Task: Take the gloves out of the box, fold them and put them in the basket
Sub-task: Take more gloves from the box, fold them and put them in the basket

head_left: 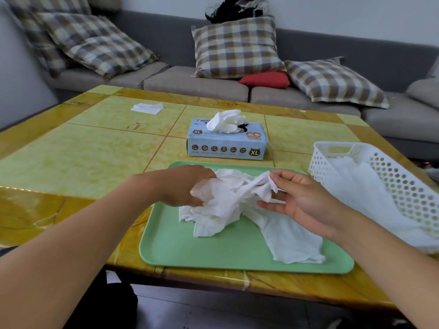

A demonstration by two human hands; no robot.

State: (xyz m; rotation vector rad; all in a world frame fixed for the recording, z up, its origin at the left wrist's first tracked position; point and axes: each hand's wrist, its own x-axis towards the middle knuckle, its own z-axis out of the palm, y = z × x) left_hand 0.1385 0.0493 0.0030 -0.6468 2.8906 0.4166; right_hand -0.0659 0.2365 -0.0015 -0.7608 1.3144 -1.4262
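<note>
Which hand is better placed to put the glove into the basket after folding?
Right. The right hand pinches the glove on the side where the basket stands. The left hand would have to cross over the tray.

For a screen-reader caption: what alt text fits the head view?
Two bare hands, left hand and right hand, hold crumpled white gloves over a green tray on a yellow table. Behind it stands a blue glove box, a glove poking out; at right, a white basket holds gloves.
</note>
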